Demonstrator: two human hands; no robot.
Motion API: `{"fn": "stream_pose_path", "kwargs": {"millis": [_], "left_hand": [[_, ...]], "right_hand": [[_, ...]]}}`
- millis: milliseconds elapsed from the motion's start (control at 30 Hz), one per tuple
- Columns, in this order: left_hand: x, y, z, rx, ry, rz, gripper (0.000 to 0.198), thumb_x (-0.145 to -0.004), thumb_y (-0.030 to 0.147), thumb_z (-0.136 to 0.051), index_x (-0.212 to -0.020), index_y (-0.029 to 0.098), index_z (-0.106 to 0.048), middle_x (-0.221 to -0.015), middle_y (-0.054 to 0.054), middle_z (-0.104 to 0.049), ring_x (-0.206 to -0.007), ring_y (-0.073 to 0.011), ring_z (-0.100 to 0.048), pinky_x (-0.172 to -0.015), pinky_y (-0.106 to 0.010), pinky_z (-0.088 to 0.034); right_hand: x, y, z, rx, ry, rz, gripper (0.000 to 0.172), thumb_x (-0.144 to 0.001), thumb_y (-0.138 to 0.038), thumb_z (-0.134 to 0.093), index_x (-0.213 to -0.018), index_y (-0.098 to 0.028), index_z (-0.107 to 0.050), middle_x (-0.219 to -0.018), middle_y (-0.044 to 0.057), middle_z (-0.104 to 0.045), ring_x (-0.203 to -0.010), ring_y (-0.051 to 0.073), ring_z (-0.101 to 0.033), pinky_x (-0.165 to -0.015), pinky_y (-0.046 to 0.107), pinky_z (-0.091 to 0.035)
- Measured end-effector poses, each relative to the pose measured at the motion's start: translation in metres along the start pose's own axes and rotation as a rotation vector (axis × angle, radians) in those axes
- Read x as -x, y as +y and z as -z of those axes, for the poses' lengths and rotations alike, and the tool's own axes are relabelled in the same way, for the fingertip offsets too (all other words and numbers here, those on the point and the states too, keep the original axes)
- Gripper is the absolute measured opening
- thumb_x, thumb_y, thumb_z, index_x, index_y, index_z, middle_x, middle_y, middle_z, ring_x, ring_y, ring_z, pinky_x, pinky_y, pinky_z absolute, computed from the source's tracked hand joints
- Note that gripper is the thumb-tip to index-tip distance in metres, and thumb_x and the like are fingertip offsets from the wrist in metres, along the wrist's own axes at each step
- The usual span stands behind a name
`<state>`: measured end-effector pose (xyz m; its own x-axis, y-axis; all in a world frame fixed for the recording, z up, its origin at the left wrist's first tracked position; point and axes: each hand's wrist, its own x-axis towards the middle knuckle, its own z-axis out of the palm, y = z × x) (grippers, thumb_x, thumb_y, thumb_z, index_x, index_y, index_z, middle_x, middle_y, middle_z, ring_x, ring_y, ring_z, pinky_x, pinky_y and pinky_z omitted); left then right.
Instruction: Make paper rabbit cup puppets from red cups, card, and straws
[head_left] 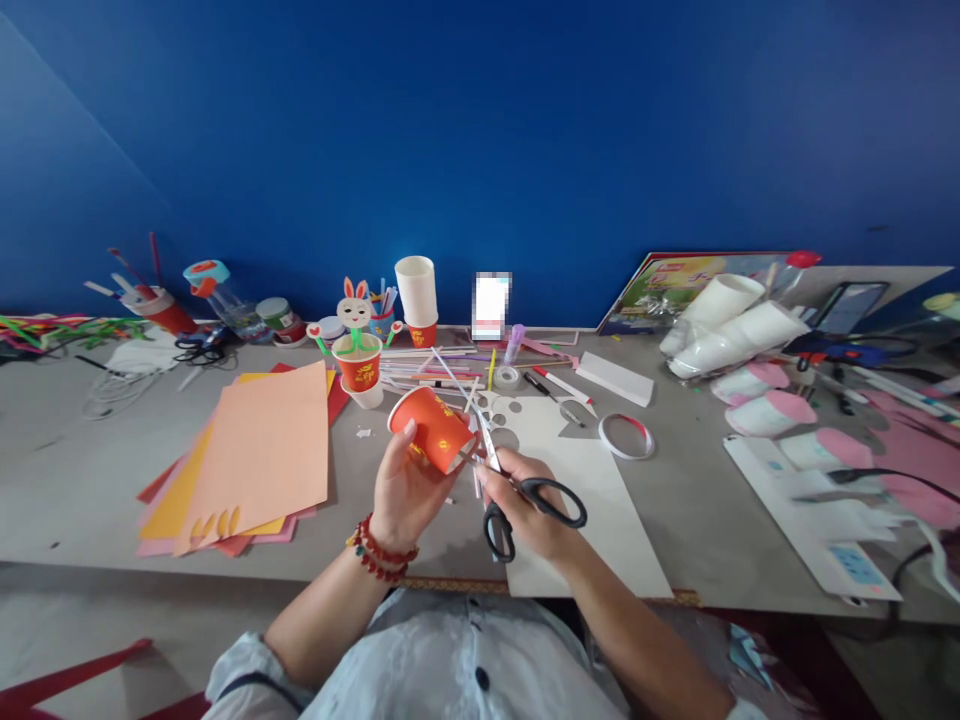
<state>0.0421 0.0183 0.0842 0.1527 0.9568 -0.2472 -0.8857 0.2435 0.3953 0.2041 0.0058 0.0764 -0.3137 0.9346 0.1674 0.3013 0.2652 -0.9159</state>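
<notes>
My left hand (416,490) is wrapped around an orange paper cup (429,425) with gold print, tilted so its mouth faces up and left. In my right hand (529,500) is a pair of black-handled scissors (491,445), gripped near the blades with both handle loops sticking out toward me. The blades are spread; one points up, the other reaches the base of the cup. Whether its tip goes into the base, I cannot tell. Just beyond the cup stands a similar cup (361,374) with a rabbit face (354,311) and green straw arms.
Coloured paper sheets (274,450) lie at left, and a cut white sheet (592,500) at right beside a tape roll (627,437). Straws, pens and a phone (492,305) are behind. A power strip (802,510) and wrapped white cups (739,325) occupy the right side.
</notes>
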Motion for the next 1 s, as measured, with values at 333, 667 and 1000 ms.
{"fn": "stream_pose_path", "kwargs": {"millis": [333,667,1000], "left_hand": [[0.000,0.003,-0.001,-0.053,0.081,0.023,0.028,-0.087,0.023,-0.061,-0.111,0.010,-0.066,-0.108,-0.014,-0.074,-0.103,-0.0245,-0.070,-0.096,-0.038,-0.055],[-0.002,-0.003,0.010,-0.133,0.172,0.020,0.023,-0.084,0.029,-0.071,-0.101,0.014,-0.067,-0.090,-0.006,-0.075,-0.078,-0.0183,-0.073,-0.069,-0.027,-0.059],[-0.002,-0.010,0.007,-0.021,0.165,0.007,0.030,-0.091,0.036,-0.064,-0.110,0.013,-0.066,-0.098,-0.010,-0.075,-0.088,-0.0215,-0.073,-0.079,-0.032,-0.060]], "right_hand": [[-0.012,-0.011,0.011,0.478,-0.006,0.346,0.028,-0.095,-0.025,-0.044,-0.067,-0.022,-0.046,-0.065,0.002,-0.056,-0.067,0.018,-0.053,-0.071,0.032,-0.041],[-0.021,-0.014,0.027,0.845,-0.073,0.705,0.024,-0.086,-0.009,-0.048,-0.067,-0.022,-0.053,-0.059,0.001,-0.054,-0.063,0.018,-0.044,-0.067,0.033,-0.035],[-0.018,-0.004,0.025,0.638,-0.043,0.585,0.027,-0.091,-0.016,-0.047,-0.065,-0.021,-0.053,-0.061,0.001,-0.058,-0.061,0.016,-0.047,-0.062,0.030,-0.033]]}}
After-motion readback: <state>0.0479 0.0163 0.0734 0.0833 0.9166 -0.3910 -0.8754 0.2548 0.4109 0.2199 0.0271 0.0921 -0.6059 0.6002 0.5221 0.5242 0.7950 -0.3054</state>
